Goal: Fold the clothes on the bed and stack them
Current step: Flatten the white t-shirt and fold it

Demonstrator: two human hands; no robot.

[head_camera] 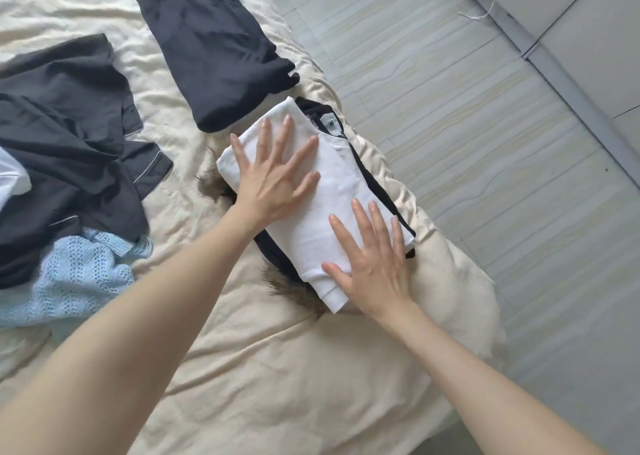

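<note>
1. Covering most of the view, the bed [284,368] wears a creased cream sheet, soft and yielding, so anything stacked on it may sag or tip near the edge at three o'clock, where the grey floor [467,115] begins.
2. At nine o'clock lies the unfolded heap: a dark piped garment [69,149] sprawled over a pale blue knit [65,281], with a scrap of white cloth [12,175] at the far left. These look limp and light; the knit will likely stretch, so it is best lifted by the shoulders or hem with both hands.
3. At twelve o'clock a folded dark garment [211,42] lies flat by itself, just beside the stack.
4. At the centre sits the stack: a folded white garment [341,191] on top of a dark fur-trimmed garment [349,136] (brown fur shows at seven and nine o'clock). The white one looks soft and thick, and it may spring open unless pressed.
5. The left hand [273,181] lies flat with its fingers spread on the white garment's far end, gripping nothing.
6. The right hand [370,264] is likewise flat, fingers straight, pressing the near end.
7. Nothing stands between the hands and the heap; I judge the folded dark piece could join the stack next, lifted from underneath to keep its folds.
</note>
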